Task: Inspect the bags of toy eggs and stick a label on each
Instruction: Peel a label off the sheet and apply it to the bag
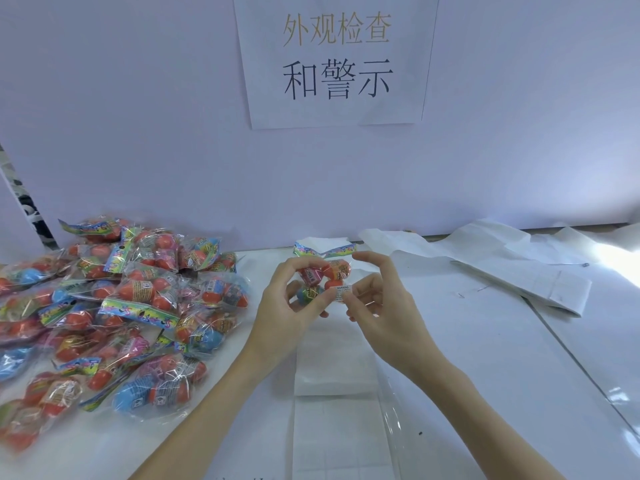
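My left hand (281, 303) grips a clear bag of toy eggs (327, 270) with a colourful header, held up above the table's middle. Red and multicoloured eggs show through the plastic. My right hand (372, 299) pinches a small white warning label (342, 292) between thumb and finger, right against the bag's lower right side. Its index finger is raised above the bag. Whether the label touches the plastic I cannot tell.
A big heap of several more egg bags (121, 306) covers the table's left side. White label backing sheets (332, 368) lie under my hands. Crumpled white paper (512, 258) lies at the back right. A wall with a paper sign (336, 60) stands behind.
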Demonstrator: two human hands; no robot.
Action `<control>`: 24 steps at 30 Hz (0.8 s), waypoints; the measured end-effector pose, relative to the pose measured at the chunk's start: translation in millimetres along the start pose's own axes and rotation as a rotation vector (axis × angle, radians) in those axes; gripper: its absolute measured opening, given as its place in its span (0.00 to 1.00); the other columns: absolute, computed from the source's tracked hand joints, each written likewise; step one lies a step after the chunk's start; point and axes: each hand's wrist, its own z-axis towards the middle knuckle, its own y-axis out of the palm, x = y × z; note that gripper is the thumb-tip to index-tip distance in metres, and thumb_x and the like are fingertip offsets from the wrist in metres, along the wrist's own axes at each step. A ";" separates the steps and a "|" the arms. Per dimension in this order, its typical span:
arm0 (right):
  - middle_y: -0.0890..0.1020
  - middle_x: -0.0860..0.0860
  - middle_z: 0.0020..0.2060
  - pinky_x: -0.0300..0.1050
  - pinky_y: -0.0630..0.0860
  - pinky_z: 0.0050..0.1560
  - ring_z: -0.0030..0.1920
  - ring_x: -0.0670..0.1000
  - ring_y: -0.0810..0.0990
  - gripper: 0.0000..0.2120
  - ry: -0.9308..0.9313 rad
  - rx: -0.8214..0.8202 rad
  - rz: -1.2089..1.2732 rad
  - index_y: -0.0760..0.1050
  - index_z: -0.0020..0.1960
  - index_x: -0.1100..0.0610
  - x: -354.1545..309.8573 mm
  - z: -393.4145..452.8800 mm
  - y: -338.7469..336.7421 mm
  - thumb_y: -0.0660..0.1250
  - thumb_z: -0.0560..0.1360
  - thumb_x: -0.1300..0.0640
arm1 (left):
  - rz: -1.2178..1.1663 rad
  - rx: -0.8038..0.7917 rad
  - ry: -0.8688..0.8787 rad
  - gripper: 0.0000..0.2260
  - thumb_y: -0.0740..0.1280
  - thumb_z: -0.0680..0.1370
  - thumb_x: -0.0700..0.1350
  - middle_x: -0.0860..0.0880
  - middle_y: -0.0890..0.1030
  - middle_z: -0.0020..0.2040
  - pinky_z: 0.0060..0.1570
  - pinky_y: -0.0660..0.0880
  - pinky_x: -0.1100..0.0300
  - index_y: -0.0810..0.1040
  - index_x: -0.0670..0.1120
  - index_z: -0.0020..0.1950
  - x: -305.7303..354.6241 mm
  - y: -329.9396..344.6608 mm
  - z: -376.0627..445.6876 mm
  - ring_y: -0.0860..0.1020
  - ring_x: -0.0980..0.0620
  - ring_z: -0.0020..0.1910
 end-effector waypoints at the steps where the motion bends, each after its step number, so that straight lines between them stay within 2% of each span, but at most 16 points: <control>1: 0.82 0.49 0.40 0.41 0.80 0.46 0.40 0.48 0.83 0.23 0.000 -0.004 0.000 0.67 0.71 0.46 -0.3 -0.3 0.3 0.71 0.81 0.58 | 0.003 0.009 0.003 0.16 0.77 0.77 0.40 0.45 0.82 0.62 0.42 0.82 0.57 0.79 0.49 0.63 -0.5 0.1 0.5 0.84 0.47 0.50; 5: 0.81 0.47 0.40 0.38 0.78 0.46 0.43 0.46 0.82 0.22 -0.016 0.013 -0.121 0.65 0.70 0.45 0.5 -0.2 -0.3 0.70 0.81 0.56 | 0.040 0.028 0.026 0.16 0.78 0.76 0.41 0.44 0.81 0.62 0.40 0.81 0.57 0.80 0.51 0.61 -2.5 -0.3 1.8 0.83 0.46 0.51; 8: 0.78 0.47 0.41 0.40 0.77 0.46 0.43 0.46 0.79 0.21 -0.016 0.078 -0.236 0.66 0.70 0.45 1.9 0.6 -3.8 0.70 0.81 0.54 | 0.062 0.053 0.030 0.15 0.78 0.76 0.41 0.44 0.81 0.62 0.39 0.81 0.57 0.80 0.52 0.60 -3.1 -2.7 3.3 0.83 0.48 0.49; 10: 0.78 0.47 0.41 0.42 0.77 0.47 0.44 0.45 0.79 0.18 0.021 0.098 -0.203 0.69 0.68 0.46 2.0 1.9 -4.5 0.69 0.81 0.53 | 0.050 0.074 0.014 0.15 0.78 0.76 0.41 0.45 0.82 0.61 0.38 0.81 0.58 0.80 0.52 0.59 -2.9 -4.8 4.2 0.83 0.49 0.48; 13: 0.80 0.46 0.43 0.46 0.81 0.47 0.45 0.44 0.81 0.17 0.105 0.078 -0.110 0.74 0.66 0.46 -1.0 1.4 0.1 0.70 0.79 0.45 | 0.019 0.061 0.010 0.15 0.78 0.76 0.42 0.49 0.84 0.58 0.38 0.81 0.58 0.80 0.52 0.59 -1.5 -4.6 3.8 0.83 0.51 0.46; 15: 0.82 0.47 0.38 0.43 0.80 0.42 0.39 0.45 0.82 0.17 0.137 0.066 -0.055 0.77 0.62 0.47 -3.0 0.7 2.6 0.72 0.76 0.41 | -0.006 0.021 0.013 0.15 0.78 0.76 0.44 0.50 0.85 0.57 0.39 0.81 0.58 0.80 0.51 0.61 -0.6 -2.6 2.5 0.83 0.50 0.45; 17: 0.82 0.48 0.33 0.37 0.77 0.35 0.32 0.47 0.82 0.13 0.167 0.080 0.001 0.79 0.55 0.48 -4.5 1.1 1.4 0.74 0.76 0.43 | -0.027 -0.015 0.007 0.15 0.78 0.77 0.45 0.49 0.85 0.56 0.40 0.81 0.57 0.80 0.50 0.61 -0.7 -0.8 1.2 0.83 0.49 0.45; 19: 0.81 0.48 0.30 0.37 0.76 0.32 0.28 0.49 0.82 0.10 0.202 0.098 0.052 0.80 0.51 0.53 -4.9 3.4 -2.5 0.76 0.76 0.48 | -0.055 -0.040 -0.005 0.14 0.77 0.77 0.43 0.49 0.85 0.57 0.40 0.81 0.56 0.80 0.50 0.61 -1.2 0.1 0.7 0.83 0.47 0.46; 22: 0.80 0.50 0.30 0.41 0.76 0.33 0.28 0.51 0.78 0.10 0.270 0.059 0.274 0.80 0.50 0.62 -4.8 5.8 -6.9 0.75 0.78 0.55 | -0.113 -0.047 -0.025 0.15 0.77 0.76 0.42 0.47 0.84 0.58 0.41 0.80 0.56 0.80 0.50 0.61 -0.3 0.9 0.7 0.83 0.45 0.47; 24: 0.80 0.51 0.34 0.40 0.75 0.34 0.31 0.50 0.75 0.09 0.317 0.020 0.468 0.81 0.50 0.64 -6.6 5.5 -9.3 0.72 0.80 0.58 | -0.194 -0.036 -0.033 0.15 0.77 0.76 0.44 0.45 0.83 0.59 0.40 0.80 0.56 0.81 0.50 0.61 1.4 1.4 1.3 0.84 0.39 0.49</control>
